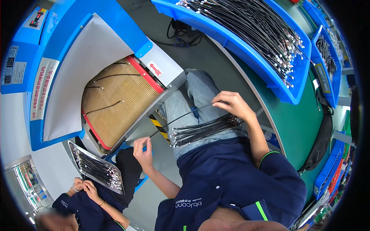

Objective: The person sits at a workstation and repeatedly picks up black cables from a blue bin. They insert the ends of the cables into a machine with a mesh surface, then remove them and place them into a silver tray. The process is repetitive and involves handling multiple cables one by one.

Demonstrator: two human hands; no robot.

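Left hand [143, 156] and right hand [234, 106], fingertips closed, pinched a black cable [181, 117] stretched from eight o'clock toward half past two; a red-lettered label [45, 88] sat at nine, a red-arrow sticker [155, 68] at eleven.

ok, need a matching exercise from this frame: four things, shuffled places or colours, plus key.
Things
1. single cable
2. cable bundle
3. large blue bin
4. mesh belt

Descriptions
A. on the green table
B. across the person's lap
C. tan, red-edged
D. stretched between left hand and right hand

Pairs: 1-D; 2-B; 3-A; 4-C
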